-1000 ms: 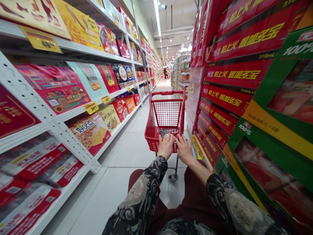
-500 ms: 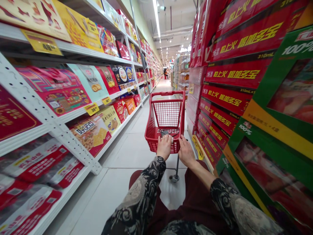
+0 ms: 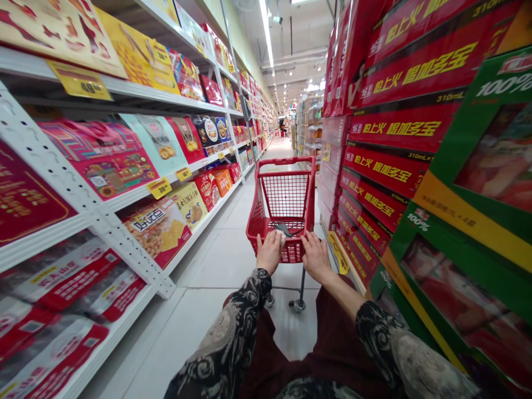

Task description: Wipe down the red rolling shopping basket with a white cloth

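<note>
A red plastic shopping cart (image 3: 285, 177) stands upright in front of me, its near rim toward my knees. My left hand (image 3: 270, 252) lies over the left-middle part of that rim, fingers curled forward over the edge. Close by, my right hand (image 3: 316, 257) grips the rim's right corner. The undersides of both hands' fingers are hidden. A small whitish thing, too unclear to name, shows beside my left fingertips. Inside the basket lies a dark flat thing (image 3: 283, 228), partly hidden by the rim. The wheels (image 3: 297, 305) rest on the floor below.
White shelves (image 3: 195, 166) with boxed snacks and yellow price tags line the left side. Stacked red drink cartons (image 3: 394, 122) and green boxes (image 3: 449, 244) rise close on the right. The tiled floor (image 3: 203, 260) runs ahead between them, with a person far off.
My left hand has slid left along the rim, away from my right hand. More of the dark thing and a second wheel show. The shelf goods have shifted slightly right in view.
</note>
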Demonstrator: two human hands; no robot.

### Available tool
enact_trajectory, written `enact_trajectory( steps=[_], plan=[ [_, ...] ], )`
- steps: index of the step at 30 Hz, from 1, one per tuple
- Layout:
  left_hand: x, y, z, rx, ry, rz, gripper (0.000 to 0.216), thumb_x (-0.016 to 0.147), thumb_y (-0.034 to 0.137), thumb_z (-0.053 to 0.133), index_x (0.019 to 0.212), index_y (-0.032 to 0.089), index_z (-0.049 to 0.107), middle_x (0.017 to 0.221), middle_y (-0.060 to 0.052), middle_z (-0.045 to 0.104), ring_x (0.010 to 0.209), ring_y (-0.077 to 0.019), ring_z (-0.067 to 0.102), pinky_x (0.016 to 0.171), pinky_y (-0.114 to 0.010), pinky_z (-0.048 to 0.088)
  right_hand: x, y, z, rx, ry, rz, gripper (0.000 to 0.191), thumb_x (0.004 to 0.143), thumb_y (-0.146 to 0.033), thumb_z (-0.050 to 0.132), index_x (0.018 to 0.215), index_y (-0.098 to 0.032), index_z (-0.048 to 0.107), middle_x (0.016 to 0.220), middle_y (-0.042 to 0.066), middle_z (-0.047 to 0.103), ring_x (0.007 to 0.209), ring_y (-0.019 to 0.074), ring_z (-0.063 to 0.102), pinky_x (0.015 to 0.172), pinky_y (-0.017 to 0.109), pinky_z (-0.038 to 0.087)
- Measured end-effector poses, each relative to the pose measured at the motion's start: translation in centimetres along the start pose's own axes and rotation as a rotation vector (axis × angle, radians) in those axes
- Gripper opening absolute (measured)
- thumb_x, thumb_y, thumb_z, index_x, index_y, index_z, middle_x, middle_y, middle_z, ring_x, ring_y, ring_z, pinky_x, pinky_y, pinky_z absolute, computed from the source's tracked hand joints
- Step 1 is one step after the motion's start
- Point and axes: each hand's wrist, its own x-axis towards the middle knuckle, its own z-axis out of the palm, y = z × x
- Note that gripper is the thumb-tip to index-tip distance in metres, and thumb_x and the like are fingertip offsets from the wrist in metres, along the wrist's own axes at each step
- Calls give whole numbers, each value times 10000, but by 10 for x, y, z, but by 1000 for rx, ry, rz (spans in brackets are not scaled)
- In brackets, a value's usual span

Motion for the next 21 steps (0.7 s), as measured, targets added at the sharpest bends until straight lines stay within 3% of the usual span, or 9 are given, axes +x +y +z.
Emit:
enact_trajectory(
  steps=[3,9,17,21],
  plan=[
    [1,4,2,1,5,-15,409,907,235,280,1283,192,436,1382,-105,429,1269,-246,377,1063,-572,193,1,-4,-1,9,-6,-9,564,751,-101,391,1314,-122,416,1427,109,344,1310,265,264,1049,498,197],
    [8,33,11,-38,13,116,436,895,194,285,1315,188,403,1403,-99,401,1280,-224,368,1078,-558,174,4,-10,0,15,14,-35,575,763,-102,387,1338,-119,382,1417,118,360,1308,255,275,1043,499,214],
    [-5,-18,-1,24,6,-66,429,889,209,303,1298,180,428,1387,-133,415,1264,-256,385,1052,-593,186,5,-15,-5,24,-1,-34,563,745,-95,408,1308,-88,419,1425,128,345,1309,267,273,1046,509,205],
    [-3,-14,2,38,4,-74,428,893,190,279,1294,179,428,1390,-122,414,1277,-252,361,1052,-580,199,5,-20,-7,24,-15,-53,561,748,-109,415,1308,-84,419,1420,131,352,1311,268,265,1045,511,205]
  ],
)
